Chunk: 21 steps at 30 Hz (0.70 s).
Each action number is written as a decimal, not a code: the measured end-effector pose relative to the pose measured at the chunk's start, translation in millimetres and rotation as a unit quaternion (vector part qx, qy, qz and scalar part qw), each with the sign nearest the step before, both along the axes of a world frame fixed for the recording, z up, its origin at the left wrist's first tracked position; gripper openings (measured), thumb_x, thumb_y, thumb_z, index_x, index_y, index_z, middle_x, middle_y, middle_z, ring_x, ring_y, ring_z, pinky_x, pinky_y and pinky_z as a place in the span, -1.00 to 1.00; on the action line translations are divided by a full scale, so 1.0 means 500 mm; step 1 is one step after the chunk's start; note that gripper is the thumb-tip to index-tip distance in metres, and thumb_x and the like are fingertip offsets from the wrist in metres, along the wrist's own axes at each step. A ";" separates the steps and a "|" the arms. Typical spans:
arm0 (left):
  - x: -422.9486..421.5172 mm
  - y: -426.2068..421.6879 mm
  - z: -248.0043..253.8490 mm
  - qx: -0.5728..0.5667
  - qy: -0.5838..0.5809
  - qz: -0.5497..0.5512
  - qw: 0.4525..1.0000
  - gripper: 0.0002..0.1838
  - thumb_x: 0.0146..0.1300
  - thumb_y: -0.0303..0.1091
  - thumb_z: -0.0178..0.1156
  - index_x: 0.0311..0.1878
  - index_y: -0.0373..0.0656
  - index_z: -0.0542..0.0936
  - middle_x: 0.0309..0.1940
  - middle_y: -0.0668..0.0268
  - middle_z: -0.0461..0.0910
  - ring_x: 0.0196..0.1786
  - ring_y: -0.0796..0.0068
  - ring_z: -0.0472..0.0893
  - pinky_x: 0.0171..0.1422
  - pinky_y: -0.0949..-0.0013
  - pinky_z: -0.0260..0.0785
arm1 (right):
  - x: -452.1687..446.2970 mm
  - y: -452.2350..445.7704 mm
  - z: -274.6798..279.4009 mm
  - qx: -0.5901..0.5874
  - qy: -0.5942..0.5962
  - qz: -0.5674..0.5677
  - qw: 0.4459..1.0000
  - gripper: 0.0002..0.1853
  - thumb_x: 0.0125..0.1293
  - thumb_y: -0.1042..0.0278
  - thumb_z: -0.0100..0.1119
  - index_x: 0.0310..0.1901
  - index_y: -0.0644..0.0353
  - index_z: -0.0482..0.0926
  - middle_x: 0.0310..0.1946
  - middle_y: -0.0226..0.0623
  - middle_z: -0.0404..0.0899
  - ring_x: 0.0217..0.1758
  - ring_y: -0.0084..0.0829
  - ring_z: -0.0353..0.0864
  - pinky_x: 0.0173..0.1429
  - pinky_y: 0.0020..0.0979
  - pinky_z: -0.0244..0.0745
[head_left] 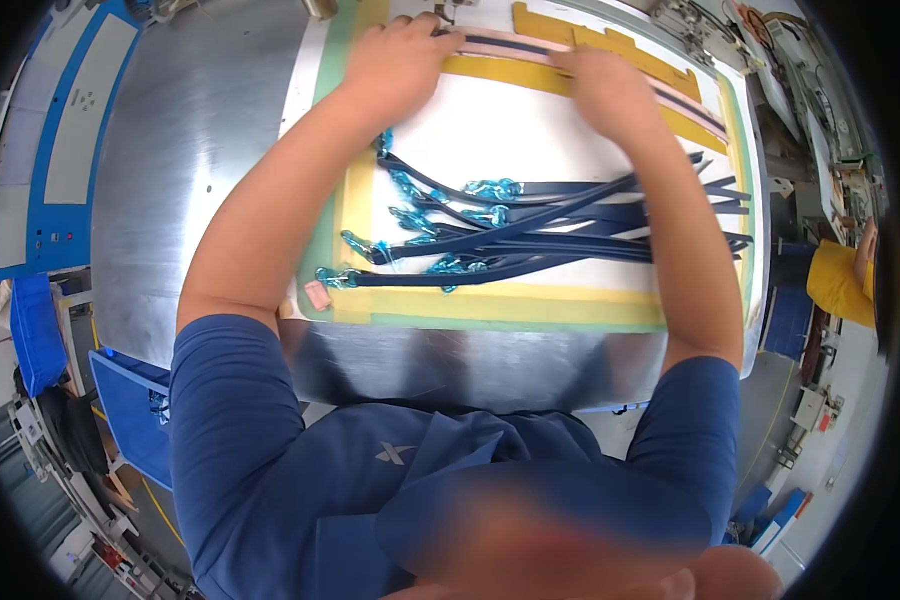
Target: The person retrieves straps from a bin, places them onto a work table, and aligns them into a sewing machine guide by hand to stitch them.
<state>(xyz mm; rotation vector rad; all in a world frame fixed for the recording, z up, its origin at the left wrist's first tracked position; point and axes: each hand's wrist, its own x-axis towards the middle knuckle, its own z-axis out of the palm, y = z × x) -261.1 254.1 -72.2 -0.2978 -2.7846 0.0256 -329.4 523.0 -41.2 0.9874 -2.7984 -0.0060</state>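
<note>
A dark blue strap [515, 43] lies lengthwise in a pale pink channel between yellow guide pieces at the far side of the white work board [490, 130]. My left hand [400, 65] is at the strap's left end, its fingertips closed on it. Farther right, my right hand [610, 90] has its fingers bent together over the same strap; its fingertips are partly hidden. Closer to my body, several dark blue straps [530, 245] lie in a loose pile, with shiny teal-wrapped pieces [410, 220] at their left ends.
Yellow and green tape borders the board [510, 310]. A small pink block [317, 295] sits at its near left corner. The metal table [190, 180] extends left toward a blue-and-white panel [70, 130]. A blue bin [130, 410] stands below left. Another person in yellow [840, 285] is at right.
</note>
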 end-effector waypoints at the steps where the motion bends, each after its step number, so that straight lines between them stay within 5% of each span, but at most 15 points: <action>1: -0.002 -0.004 -0.003 0.017 -0.004 0.000 1.000 -0.45 0.38 -0.46 0.03 0.39 0.20 0.59 0.35 0.19 0.56 0.36 0.16 0.54 0.48 0.04 0.29 | 0.022 -0.060 0.022 0.030 -0.016 0.013 0.999 -0.58 0.42 0.51 -0.07 0.18 0.09 0.70 0.00 -0.09 0.71 0.13 -0.03 0.69 0.26 -0.07 0.56; 5: -0.027 -0.031 -0.029 0.023 0.046 -0.021 0.998 -0.47 0.39 -0.41 0.05 0.39 0.21 0.60 0.36 0.18 0.55 0.39 0.14 0.51 0.53 0.02 0.24 | 0.028 -0.140 -0.014 -0.040 0.036 0.079 0.995 -0.71 0.36 0.50 0.06 0.02 0.16 0.71 -0.08 -0.17 0.70 0.00 -0.08 0.75 0.06 -0.13 0.66; 10: -0.037 -0.029 -0.020 0.167 -0.021 -0.093 0.981 -0.52 0.39 -0.28 0.09 0.36 0.05 0.62 0.36 0.21 0.57 0.41 0.15 0.50 0.56 -0.02 0.20 | 0.033 -0.122 -0.019 -0.078 0.032 0.087 0.993 -0.72 0.37 0.50 0.05 0.00 0.16 0.71 -0.08 -0.18 0.70 -0.03 -0.09 0.76 0.02 -0.14 0.68; 18: -0.011 -0.022 -0.005 0.050 0.080 -0.078 0.992 -0.61 0.33 -0.32 0.13 0.18 -0.06 0.72 0.18 0.31 0.71 0.30 0.21 0.58 0.45 0.03 0.27 | 0.029 -0.130 -0.003 -0.056 0.002 0.081 0.995 -0.69 0.41 0.47 0.03 0.07 0.11 0.70 -0.05 -0.20 0.68 0.01 -0.12 0.76 0.03 -0.12 0.68; 21: -0.005 -0.009 0.010 0.026 0.102 -0.074 0.992 -0.66 0.28 -0.34 0.15 0.07 -0.07 0.76 0.09 0.35 0.74 0.23 0.26 0.62 0.38 0.06 0.31 | 0.034 -0.135 0.018 -0.017 -0.040 0.032 0.999 -0.76 0.41 0.38 0.01 -0.16 0.17 0.72 -0.17 -0.12 0.69 -0.09 -0.08 0.77 -0.02 -0.11 0.66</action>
